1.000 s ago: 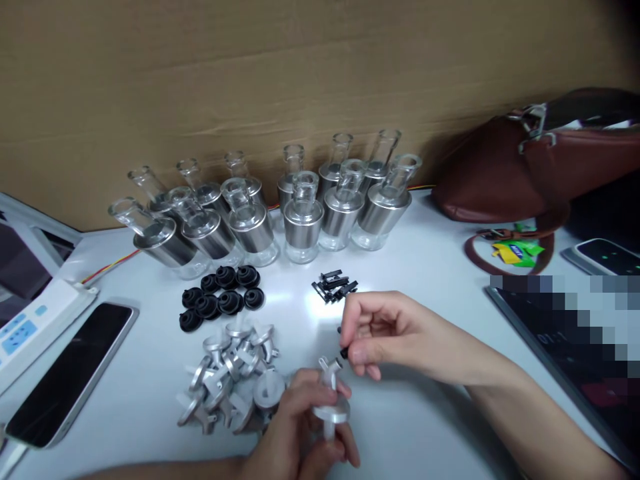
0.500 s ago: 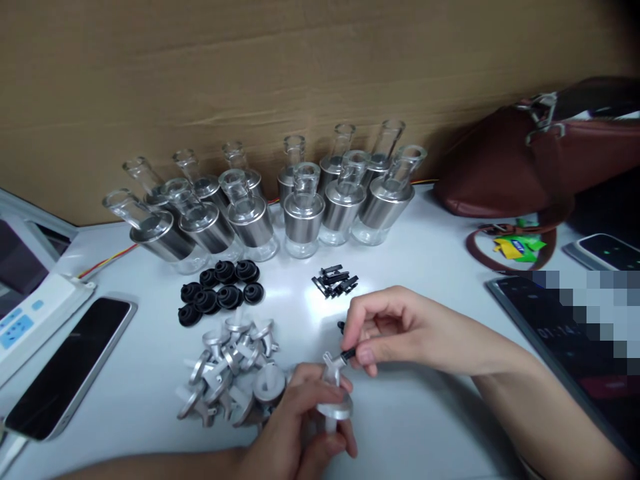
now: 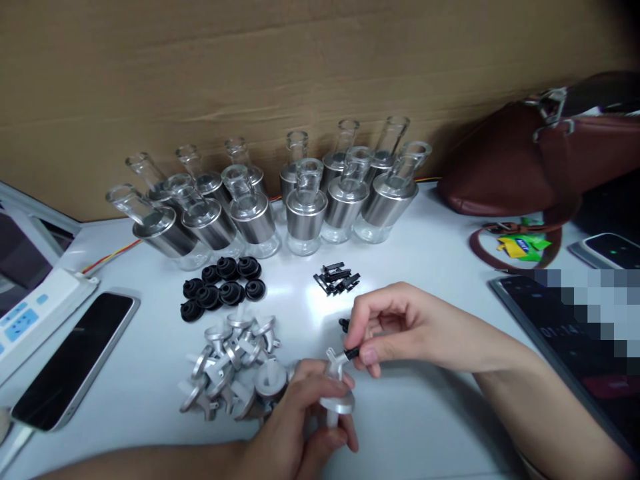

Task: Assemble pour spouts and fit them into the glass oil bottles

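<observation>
My left hand (image 3: 313,410) grips a silver spout piece (image 3: 339,401) with a round flange, its forked end pointing up. A small black part (image 3: 352,353) is pinched between thumb and index finger of my right hand (image 3: 385,330), touching the spout's side tube. Left of my hands lies a pile of similar silver spout pieces (image 3: 240,360). Behind that pile sit several black ribbed stoppers (image 3: 231,292). Several thin black clips (image 3: 340,277) lie beyond my right hand. Another small black piece (image 3: 344,325) is partly hidden by my right fingers.
Two rows of glass bottles with metal sleeves (image 3: 306,223) stand before a cardboard wall (image 3: 280,67). A phone (image 3: 75,360) and power strip (image 3: 45,307) are left; a brown bag (image 3: 510,160), wrapper (image 3: 524,247) and tablet (image 3: 565,347) are right.
The view has shifted slightly, so the objects appear a little further right and higher. Both hands keep the same hold on the spout piece and the black part.
</observation>
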### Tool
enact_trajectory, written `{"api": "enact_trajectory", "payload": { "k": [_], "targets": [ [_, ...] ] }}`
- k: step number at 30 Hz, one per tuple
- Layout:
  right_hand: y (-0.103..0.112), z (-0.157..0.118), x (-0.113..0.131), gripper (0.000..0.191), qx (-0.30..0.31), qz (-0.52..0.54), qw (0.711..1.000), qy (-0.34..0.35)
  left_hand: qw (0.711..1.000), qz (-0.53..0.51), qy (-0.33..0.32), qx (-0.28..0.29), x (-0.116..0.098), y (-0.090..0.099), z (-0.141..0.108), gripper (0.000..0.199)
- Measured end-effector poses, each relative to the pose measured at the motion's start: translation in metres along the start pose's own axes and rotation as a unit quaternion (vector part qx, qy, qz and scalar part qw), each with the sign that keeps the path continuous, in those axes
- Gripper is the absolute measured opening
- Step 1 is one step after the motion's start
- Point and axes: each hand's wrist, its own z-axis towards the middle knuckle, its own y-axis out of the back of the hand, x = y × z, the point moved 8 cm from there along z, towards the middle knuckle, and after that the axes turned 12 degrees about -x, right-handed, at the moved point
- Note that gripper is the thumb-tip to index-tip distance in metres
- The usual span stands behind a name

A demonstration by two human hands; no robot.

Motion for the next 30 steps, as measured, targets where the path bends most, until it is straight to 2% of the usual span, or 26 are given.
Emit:
{"api": "enact_trajectory", "payload": {
  "k": [7, 11, 17, 21, 27, 30],
  "targets": [
    [-0.002, -0.001, 0.000, 0.010, 0.005, 0.001, 1.000, 0.000, 1.000, 0.015, -0.008, 0.016, -0.001, 0.000, -0.002, 0.033],
    [-0.006, -0.001, 0.000, 0.010, 0.030, 0.019, 0.999, 0.005, 1.000, 0.004, -0.021, 0.015, 0.000, 0.000, -0.005, 0.034],
    [-0.017, -0.004, -0.007, 0.039, 0.112, 0.041, 0.993, 0.026, 0.999, -0.010, -0.037, 0.019, -0.008, -0.002, 0.003, 0.036],
    [-0.025, -0.008, -0.006, 0.034, 0.158, 0.058, 0.985, 0.035, 0.999, -0.033, -0.037, 0.019, -0.012, -0.003, 0.008, 0.037],
    [-0.028, -0.007, -0.003, 0.028, 0.164, 0.038, 0.985, 0.022, 0.997, 0.058, -0.051, 0.022, -0.014, -0.001, 0.007, 0.038],
    [-0.028, -0.008, -0.003, 0.028, 0.167, 0.032, 0.985, 0.024, 0.998, 0.050, -0.044, 0.018, -0.013, 0.000, 0.005, 0.038]
  ]
}}
